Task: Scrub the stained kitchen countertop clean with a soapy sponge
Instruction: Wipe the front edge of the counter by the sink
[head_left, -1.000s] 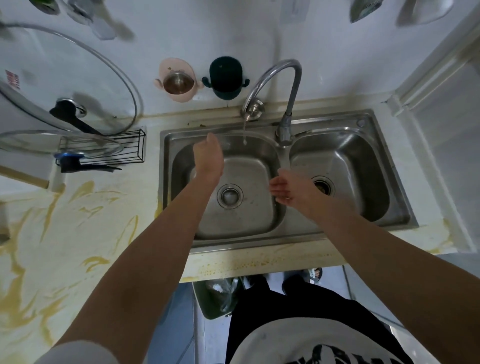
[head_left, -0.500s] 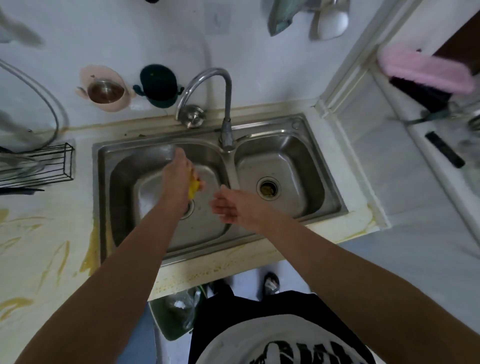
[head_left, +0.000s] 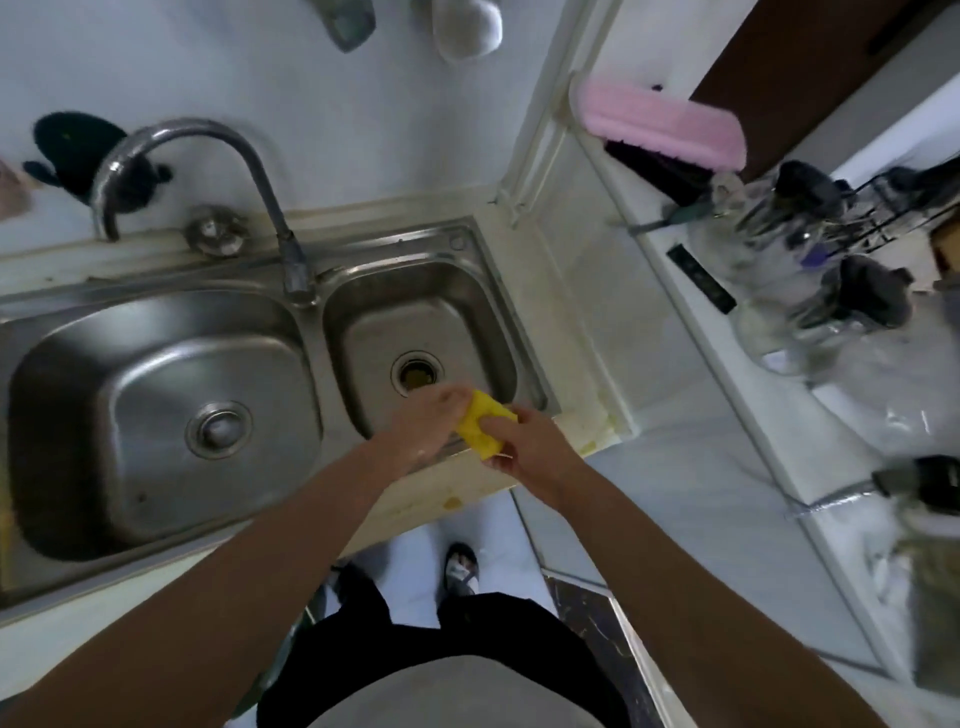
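The yellow sponge is held above the near rim of the right sink basin, at the front edge of the bench. My left grip and right grip both clasp it, fingers curled around it.

Cream countertop, yellow-stained along its front edge, double steel sink set in, faucet at the back

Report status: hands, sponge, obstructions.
Left hand and right hand both gripping yellow sponge. Held above right basin, front rim. Nothing blocking the hands.
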